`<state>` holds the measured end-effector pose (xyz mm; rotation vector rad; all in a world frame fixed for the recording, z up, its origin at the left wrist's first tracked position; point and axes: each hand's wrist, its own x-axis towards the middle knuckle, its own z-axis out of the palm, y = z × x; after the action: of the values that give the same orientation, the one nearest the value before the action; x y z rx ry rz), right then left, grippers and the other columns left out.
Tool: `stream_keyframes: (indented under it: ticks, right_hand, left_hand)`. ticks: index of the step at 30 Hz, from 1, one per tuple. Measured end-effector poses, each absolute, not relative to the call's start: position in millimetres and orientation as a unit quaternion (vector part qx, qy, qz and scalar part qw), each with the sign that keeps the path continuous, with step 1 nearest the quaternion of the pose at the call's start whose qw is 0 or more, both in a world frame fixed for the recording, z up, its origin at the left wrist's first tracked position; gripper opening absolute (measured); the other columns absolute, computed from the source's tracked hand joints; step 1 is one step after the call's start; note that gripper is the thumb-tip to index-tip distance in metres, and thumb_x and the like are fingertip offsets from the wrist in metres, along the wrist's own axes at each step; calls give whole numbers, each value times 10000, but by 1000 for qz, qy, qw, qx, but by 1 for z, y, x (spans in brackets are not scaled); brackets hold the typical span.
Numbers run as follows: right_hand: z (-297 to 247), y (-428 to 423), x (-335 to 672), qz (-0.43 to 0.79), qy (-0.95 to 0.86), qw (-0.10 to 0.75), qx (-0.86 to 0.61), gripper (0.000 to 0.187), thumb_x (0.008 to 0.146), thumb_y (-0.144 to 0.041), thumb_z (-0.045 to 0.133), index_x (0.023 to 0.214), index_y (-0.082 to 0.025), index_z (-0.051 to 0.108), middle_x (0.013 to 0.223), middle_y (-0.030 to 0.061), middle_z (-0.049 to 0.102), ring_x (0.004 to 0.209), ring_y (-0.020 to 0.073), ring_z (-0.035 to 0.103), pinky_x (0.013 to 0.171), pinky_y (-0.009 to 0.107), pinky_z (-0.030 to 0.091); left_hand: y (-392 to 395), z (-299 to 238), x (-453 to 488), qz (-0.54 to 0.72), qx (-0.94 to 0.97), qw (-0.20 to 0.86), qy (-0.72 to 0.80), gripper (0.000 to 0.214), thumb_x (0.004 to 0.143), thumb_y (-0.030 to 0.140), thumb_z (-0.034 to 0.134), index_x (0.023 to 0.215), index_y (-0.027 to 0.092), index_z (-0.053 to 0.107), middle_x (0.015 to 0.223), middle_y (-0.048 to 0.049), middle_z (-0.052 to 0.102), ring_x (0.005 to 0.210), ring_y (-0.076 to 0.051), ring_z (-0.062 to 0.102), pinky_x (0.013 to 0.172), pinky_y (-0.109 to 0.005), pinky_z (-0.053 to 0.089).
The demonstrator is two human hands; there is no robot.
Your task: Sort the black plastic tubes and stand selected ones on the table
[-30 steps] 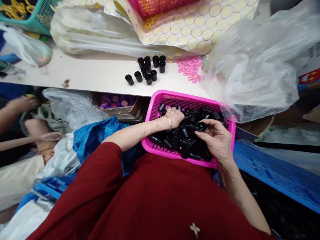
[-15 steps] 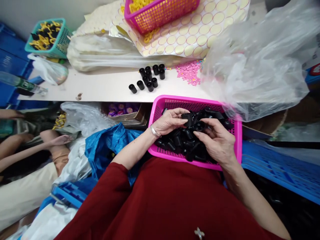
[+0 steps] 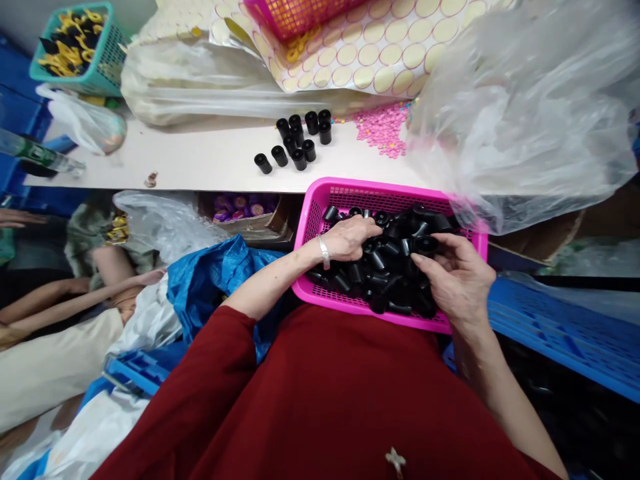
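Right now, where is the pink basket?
Head view, centre-right: the pink basket sits below the table edge beside the plastic bag, left hand inside it, right hand holding a black cap.

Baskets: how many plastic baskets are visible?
3. A pink basket of black parts on the lap; a second pink basket at the top edge; a teal basket at top left. Others possibly hidden.
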<state>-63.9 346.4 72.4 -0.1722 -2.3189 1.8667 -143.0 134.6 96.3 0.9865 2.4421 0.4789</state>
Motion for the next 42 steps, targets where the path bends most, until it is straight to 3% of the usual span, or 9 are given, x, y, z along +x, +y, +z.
stream_keyframes:
  ticks: [4,9,15,21,27,31,35,37,42]
  right_hand:
    - [69,349,-60,613,-788,55,-36,367,701,-328,785,1029,-247,643,1003,11,638,908,185,667,872,389,584]
    - [66,356,-53,564,-822,71,-37,365,727,-359,772,1055,-253,650,1008,24,638,877,192,655,823,405,592]
    - [63,356,-51,571,-818,61,-29,365,735,-370,770,1054,-242,649,971,24,637,870,194,656,820,408,592]
    - [68,348,-52,600,-799,45,-17,353,722,-337,783,1034,-238,652,973,17,629,856,176,653,809,368,593]
    - [73,346,-47,609,-790,66,-10,343,728,-320,780,1038,-245,653,970,11,625,815,158,645,771,332,593]
    - [72,344,-50,606,-793,62,1,312,746,-318,766,1026,-247,649,957,6,622,825,159,647,760,325,593]
    - [72,343,-52,554,-828,84,25,311,768,-342,749,1043,-239,646,996,29,639,861,184,648,762,352,584]
    - [77,345,-47,518,-850,84,43,308,780,-352,737,1049,-232,647,1004,42,652,852,191,645,756,358,575]
    - [107,362,-16,486,-867,-37,99,278,825,-408,692,1052,-256,644,849,7,672,658,157,620,619,297,543]
  left_hand:
    - [143,90,-148,110,349,239,899,389,729,60,495,1069,161,657,1041,-97,651,1012,-264,579,858,-352,459]
    - [131,93,-156,131,181,43,974,344,812,90,458,1099,161,633,1138,-124,620,1050,-267,555,889,-382,436]
    - [121,88,-136,38,352,262,898,274,692,115,552,907,187,705,902,-92,677,969,-276,563,805,-387,408]
    - [131,73,-138,9,317,284,905,239,636,98,612,845,160,710,831,-113,669,1007,-301,559,882,-432,366]
    - [110,81,-148,243,281,235,898,289,762,261,659,1033,165,690,1022,-65,689,994,-235,582,900,-373,446]
    - [100,76,-145,442,202,258,835,411,749,296,710,1116,117,657,952,-45,683,870,-187,613,805,-316,493]
    - [96,77,-146,455,146,130,869,514,699,252,749,1181,122,628,1085,-82,660,849,-169,590,766,-304,495]
    - [93,87,-143,419,146,88,892,390,706,201,720,1085,128,662,1037,-73,667,837,-168,584,763,-297,489]
    - [94,115,-106,348,397,354,772,138,799,106,577,851,161,693,857,-20,702,794,-132,624,748,-227,469]
